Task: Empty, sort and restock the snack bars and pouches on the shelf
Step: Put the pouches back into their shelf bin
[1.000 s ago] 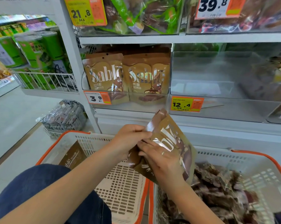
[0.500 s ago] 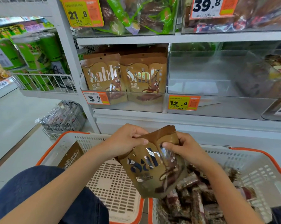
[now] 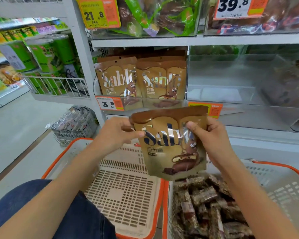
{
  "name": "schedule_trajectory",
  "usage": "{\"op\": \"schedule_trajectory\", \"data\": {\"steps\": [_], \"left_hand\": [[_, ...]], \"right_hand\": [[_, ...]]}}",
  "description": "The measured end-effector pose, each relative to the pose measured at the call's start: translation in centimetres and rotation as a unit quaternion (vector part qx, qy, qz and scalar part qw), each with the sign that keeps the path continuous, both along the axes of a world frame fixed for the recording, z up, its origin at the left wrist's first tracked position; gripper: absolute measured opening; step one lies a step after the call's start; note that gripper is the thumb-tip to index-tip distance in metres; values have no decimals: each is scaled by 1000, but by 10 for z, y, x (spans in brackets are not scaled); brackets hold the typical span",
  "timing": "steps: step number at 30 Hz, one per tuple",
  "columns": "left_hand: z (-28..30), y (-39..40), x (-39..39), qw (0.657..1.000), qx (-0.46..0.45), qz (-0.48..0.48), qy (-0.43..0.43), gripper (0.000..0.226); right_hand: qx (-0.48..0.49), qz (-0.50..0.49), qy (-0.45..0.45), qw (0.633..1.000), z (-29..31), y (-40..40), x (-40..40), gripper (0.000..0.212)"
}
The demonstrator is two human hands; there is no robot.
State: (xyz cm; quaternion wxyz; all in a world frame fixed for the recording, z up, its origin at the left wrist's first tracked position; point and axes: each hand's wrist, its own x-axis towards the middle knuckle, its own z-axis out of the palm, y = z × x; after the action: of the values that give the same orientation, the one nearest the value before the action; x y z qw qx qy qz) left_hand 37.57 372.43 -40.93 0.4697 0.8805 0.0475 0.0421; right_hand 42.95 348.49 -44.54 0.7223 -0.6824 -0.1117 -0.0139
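Restocking the Sablé pouches — one in hand, facing me upright.

My left hand (image 3: 117, 133) and right hand (image 3: 210, 135) each pinch an upper corner of the Sablé pouch (image 3: 171, 145), thumbs curled over its front, holding it above the gap between the two orange-rimmed baskets (image 3: 155, 195). I judge this is the restock step: next it should go into the clear shelf bin (image 3: 140, 107) in front of the two rows already standing there — label forward, kept upright. The snack bars (image 3: 205, 204) wait in the right basket.
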Motion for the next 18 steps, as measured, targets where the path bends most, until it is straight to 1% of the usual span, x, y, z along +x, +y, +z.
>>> {"op": "schedule_trajectory", "data": {"steps": [1,2,4,6,7,8,10,12,15,17,18], "left_hand": [[10,5,2,999,42,10,-31,14],[22,11,6,997,58,14,-56,14],[48,20,17,994,49,12,-93,15],[76,30,36,985,82,30,-147,17],[89,34,48,979,85,43,-180,13],[101,37,60,974,68,50,-212,10],[116,41,86,964,43,57,-256,15],[116,45,113,964,55,53,-256,15],[99,52,149,970,85,49,-224,18],[88,55,167,971,92,44,-216,8],[84,55,174,970,90,40,-222,8]], "right_hand": [[-3,2,-34,999,14,6,6,21],[-12,8,-71,997,29,11,14,20],[-27,20,-135,990,62,25,29,18],[-20,24,-173,984,92,39,50,20],[-7,19,-187,982,105,45,62,21],[7,15,-200,980,117,50,75,17],[20,11,-221,975,131,57,100,9],[17,15,-222,975,132,60,122,8],[-25,13,-195,980,117,57,146,6],[-49,10,-166,985,103,51,158,7],[-60,3,-154,986,98,48,163,8]]}}
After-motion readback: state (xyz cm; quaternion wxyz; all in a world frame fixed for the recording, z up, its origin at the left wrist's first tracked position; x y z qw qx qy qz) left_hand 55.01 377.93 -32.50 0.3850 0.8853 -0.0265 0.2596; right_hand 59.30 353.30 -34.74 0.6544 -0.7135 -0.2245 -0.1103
